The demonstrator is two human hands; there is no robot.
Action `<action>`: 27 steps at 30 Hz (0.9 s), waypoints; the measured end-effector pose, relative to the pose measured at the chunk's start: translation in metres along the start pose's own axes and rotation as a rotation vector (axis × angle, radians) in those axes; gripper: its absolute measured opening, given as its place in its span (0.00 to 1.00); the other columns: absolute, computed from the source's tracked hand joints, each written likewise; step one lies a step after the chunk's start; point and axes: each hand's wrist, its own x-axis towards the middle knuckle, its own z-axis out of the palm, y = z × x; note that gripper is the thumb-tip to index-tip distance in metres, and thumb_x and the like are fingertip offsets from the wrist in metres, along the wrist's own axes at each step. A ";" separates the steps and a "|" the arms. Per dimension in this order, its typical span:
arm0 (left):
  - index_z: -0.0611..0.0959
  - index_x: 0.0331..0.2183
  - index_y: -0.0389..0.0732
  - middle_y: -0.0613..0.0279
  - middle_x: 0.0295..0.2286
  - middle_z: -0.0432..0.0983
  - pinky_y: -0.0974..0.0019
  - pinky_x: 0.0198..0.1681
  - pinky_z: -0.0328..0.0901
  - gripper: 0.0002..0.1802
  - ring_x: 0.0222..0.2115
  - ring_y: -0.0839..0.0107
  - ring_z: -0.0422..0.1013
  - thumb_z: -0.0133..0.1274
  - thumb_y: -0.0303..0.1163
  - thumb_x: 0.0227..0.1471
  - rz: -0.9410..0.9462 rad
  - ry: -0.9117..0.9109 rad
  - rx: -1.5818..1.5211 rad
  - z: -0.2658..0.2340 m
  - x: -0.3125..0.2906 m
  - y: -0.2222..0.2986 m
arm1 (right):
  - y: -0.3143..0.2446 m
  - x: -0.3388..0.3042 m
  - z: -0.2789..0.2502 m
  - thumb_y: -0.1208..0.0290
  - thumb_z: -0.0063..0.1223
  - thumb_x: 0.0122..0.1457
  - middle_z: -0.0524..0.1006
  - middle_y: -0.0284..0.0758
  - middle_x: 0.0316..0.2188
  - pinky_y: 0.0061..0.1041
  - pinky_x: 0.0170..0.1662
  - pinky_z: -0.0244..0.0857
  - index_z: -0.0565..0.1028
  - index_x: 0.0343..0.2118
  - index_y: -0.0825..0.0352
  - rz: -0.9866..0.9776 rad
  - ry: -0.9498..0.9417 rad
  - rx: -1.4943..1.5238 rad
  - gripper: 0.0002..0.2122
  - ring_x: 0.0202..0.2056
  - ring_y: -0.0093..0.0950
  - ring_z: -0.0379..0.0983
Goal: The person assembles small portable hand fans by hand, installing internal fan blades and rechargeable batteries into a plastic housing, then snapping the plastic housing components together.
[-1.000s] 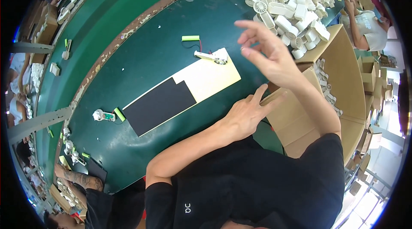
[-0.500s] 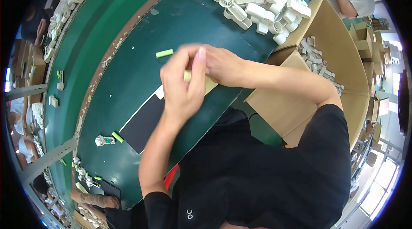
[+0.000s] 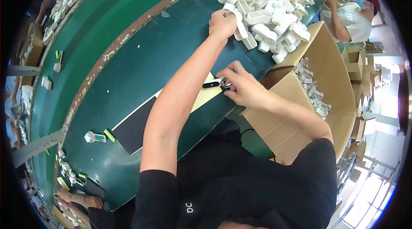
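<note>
My left hand (image 3: 223, 25) is stretched out to the near edge of a heap of white plastic housings (image 3: 257, 17). Its fingers are closed on one housing there and partly hide it. Closer to my body, my right hand (image 3: 245, 86) pinches a small white fan-like device (image 3: 212, 84) with a black oval panel and a round ring end. The fingers cover part of the ring. Beneath the device lies a pale yellow sheet (image 3: 204, 96), beside a black pad (image 3: 136, 126). My left forearm passes over the strip between them.
On the bench (image 3: 124, 78), a white part with a circuit board (image 3: 95, 137) lies beside a green battery (image 3: 110, 135). A cardboard box (image 3: 330, 80) with more white parts stands at right. A green conveyor (image 3: 92, 44) runs at left. Co-workers sit at lower left and upper right.
My hands were together over the sheet and have parted. The left has reached up to the heap; the right holds the device lower down. The green battery above my hands is no longer visible there.
</note>
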 end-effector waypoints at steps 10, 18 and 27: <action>0.77 0.45 0.36 0.57 0.37 0.75 0.53 0.44 0.75 0.20 0.35 0.62 0.76 0.51 0.46 0.66 -0.058 0.208 -0.843 -0.146 -0.130 0.013 | -0.023 0.015 -0.016 0.75 0.61 0.59 0.78 0.42 0.35 0.38 0.37 0.71 0.75 0.43 0.67 0.014 0.050 -0.132 0.11 0.32 0.42 0.78; 0.77 0.42 0.36 0.66 0.25 0.70 0.69 0.33 0.65 0.26 0.27 0.73 0.68 0.50 0.54 0.67 -0.169 0.310 -0.907 -0.207 -0.227 -0.044 | -0.058 0.033 -0.019 0.76 0.62 0.59 0.76 0.40 0.43 0.35 0.40 0.75 0.76 0.49 0.64 -0.119 0.138 -0.182 0.15 0.36 0.36 0.81; 0.74 0.50 0.36 0.64 0.29 0.70 0.66 0.33 0.64 0.27 0.30 0.72 0.68 0.41 0.52 0.71 -0.114 0.282 -0.913 -0.211 -0.289 -0.049 | -0.104 0.048 -0.025 0.90 0.58 0.53 0.75 0.39 0.49 0.30 0.44 0.74 0.78 0.47 0.65 -0.346 0.163 -0.194 0.19 0.41 0.32 0.78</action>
